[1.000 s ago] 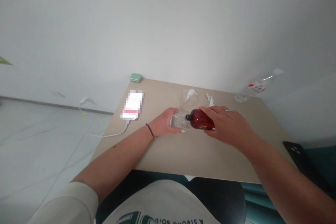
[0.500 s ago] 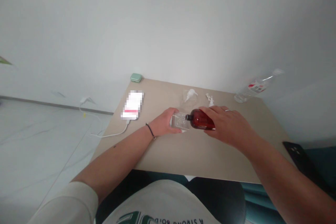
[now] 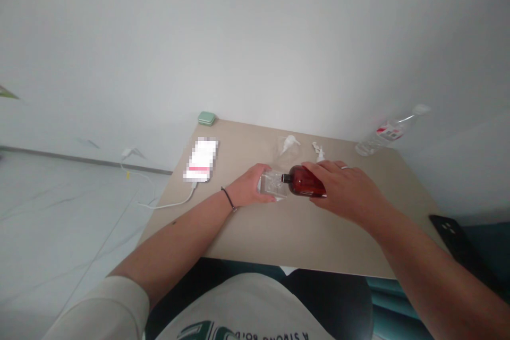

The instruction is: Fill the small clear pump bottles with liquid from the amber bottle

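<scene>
My left hand [image 3: 257, 185] is closed around the left side of a clear bottle [image 3: 274, 184] above the middle of the table. In my right hand [image 3: 345, 188] lies a reddish-brown bottle [image 3: 306, 181], tipped over so its bare neck points left, right over the clear bottle's opening. Whether the neck touches the clear bottle, or liquid is running, I cannot make out. Behind the clear bottle a white pump head [image 3: 290, 143] rests by a clear plastic piece. Another white pump top [image 3: 320, 153] stands just beyond my right fingers, its lower part partly hidden.
A phone [image 3: 202, 158] with a blurred screen and a white cable [image 3: 175, 204] lies at the table's left. A green case [image 3: 206, 118] sits at the back left corner. A water bottle [image 3: 386, 133] stands at the back right by the wall. A dark phone [image 3: 446, 226] is at the right edge.
</scene>
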Demonstrator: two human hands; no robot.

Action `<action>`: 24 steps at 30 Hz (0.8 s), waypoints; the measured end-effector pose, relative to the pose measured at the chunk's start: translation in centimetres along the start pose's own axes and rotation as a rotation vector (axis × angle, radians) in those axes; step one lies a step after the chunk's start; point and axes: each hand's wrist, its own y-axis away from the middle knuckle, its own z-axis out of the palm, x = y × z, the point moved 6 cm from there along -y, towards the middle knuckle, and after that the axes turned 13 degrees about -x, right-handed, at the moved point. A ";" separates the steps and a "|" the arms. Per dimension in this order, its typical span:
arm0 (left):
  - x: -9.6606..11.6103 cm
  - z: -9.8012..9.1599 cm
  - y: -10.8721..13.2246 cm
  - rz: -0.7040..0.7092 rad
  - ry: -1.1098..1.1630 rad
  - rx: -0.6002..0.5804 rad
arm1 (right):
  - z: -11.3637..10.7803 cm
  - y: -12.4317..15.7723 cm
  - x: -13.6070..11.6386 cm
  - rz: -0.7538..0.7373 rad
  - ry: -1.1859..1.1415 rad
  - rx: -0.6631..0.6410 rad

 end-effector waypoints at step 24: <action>-0.1 0.0 0.0 0.000 0.008 0.008 | -0.2 0.0 -0.1 -0.001 -0.006 -0.017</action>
